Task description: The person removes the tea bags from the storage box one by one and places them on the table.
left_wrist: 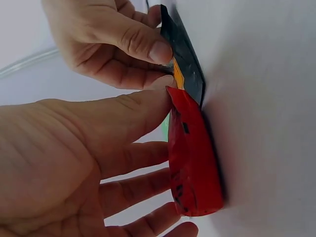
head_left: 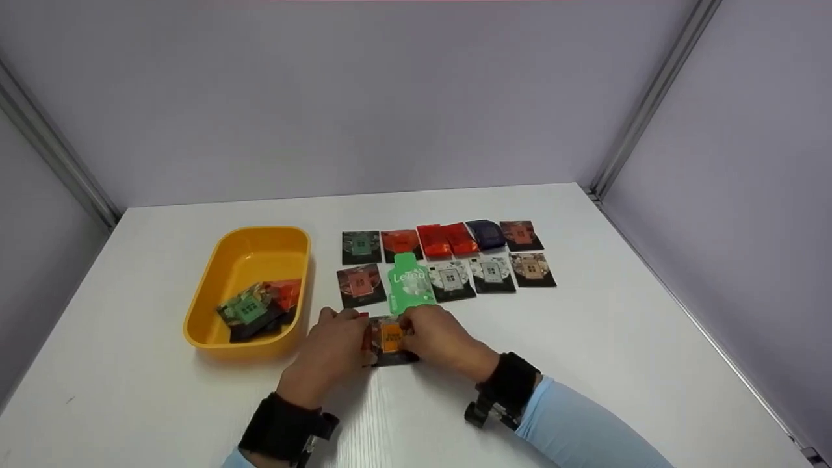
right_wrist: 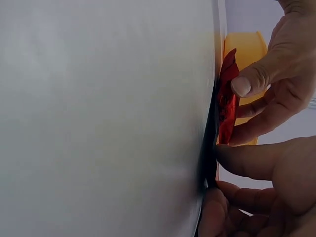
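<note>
Low in the middle of the table, my left hand (head_left: 333, 344) holds a shiny red tea sachet (left_wrist: 193, 158), thumb at one end and fingers along its side. My right hand (head_left: 441, 335) pinches the edge of a flat black tea sachet with an orange label (head_left: 392, 339). The two sachets lie side by side close over the table, the red one overlapping the black one in the right wrist view. In the head view my left fingers hide most of the red sachet. Just beyond my hands lies a green LeTea sachet (head_left: 411, 286).
To the left stands a yellow tub (head_left: 247, 244) holding several sachets, a green-labelled one (head_left: 249, 311) on top. Two rows of sachets lie beyond my hands, including a dark blue one (head_left: 486, 234) and a white-patterned one (head_left: 492, 273). Grey panels (head_left: 364, 97) enclose the table (head_left: 617, 364).
</note>
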`<action>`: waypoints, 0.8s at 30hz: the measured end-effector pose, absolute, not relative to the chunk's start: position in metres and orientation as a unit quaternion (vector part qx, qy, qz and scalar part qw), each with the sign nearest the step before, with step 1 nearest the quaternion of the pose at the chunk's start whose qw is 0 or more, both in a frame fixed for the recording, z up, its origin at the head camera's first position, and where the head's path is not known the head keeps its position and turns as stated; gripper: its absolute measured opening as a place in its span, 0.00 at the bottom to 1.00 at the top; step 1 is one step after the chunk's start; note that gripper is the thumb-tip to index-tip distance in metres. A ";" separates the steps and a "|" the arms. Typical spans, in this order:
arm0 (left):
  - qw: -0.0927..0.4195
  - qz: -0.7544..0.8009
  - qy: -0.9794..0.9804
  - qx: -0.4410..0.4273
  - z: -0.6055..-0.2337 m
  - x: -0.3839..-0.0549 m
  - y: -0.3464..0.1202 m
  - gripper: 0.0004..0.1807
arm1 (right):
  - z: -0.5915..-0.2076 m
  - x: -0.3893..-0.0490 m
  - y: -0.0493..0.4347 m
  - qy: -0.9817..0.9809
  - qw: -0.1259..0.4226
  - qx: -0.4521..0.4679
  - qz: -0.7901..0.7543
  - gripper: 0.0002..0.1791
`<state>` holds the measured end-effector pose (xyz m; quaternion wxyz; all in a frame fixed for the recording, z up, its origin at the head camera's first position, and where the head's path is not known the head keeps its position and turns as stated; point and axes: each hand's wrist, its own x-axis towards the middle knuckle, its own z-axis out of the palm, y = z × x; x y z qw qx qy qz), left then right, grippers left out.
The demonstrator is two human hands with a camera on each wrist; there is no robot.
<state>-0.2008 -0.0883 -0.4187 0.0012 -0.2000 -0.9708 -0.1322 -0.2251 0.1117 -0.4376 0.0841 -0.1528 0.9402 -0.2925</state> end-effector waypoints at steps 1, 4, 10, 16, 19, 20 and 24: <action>-0.001 -0.129 -0.972 -0.197 -0.418 -0.201 -0.088 0.17 | -0.438 -0.225 0.111 0.942 0.078 -0.155 -0.287 0.13; -0.004 -0.124 -0.973 -0.195 -0.417 -0.201 -0.088 0.16 | -0.437 -0.226 0.112 0.950 0.058 -0.164 -0.261 0.12; -0.014 -0.128 -0.973 -0.194 -0.414 -0.202 -0.086 0.11 | -0.433 -0.224 0.113 0.960 0.013 -0.158 -0.232 0.12; -0.018 -0.159 -0.973 -0.168 -0.397 -0.207 -0.091 0.18 | -0.411 -0.222 0.112 0.944 -0.014 -0.152 -0.293 0.11; -0.010 -0.198 -0.968 -0.152 -0.378 -0.212 -0.103 0.24 | -0.395 -0.219 0.114 0.922 -0.037 -0.160 -0.350 0.09; -0.010 -0.210 -0.967 -0.146 -0.371 -0.215 -0.109 0.24 | -0.390 -0.217 0.114 0.914 -0.048 -0.164 -0.367 0.08; -0.011 -0.217 -0.969 -0.114 -0.338 -0.227 -0.138 0.22 | -0.374 -0.212 0.119 0.889 -0.089 -0.167 -0.416 0.03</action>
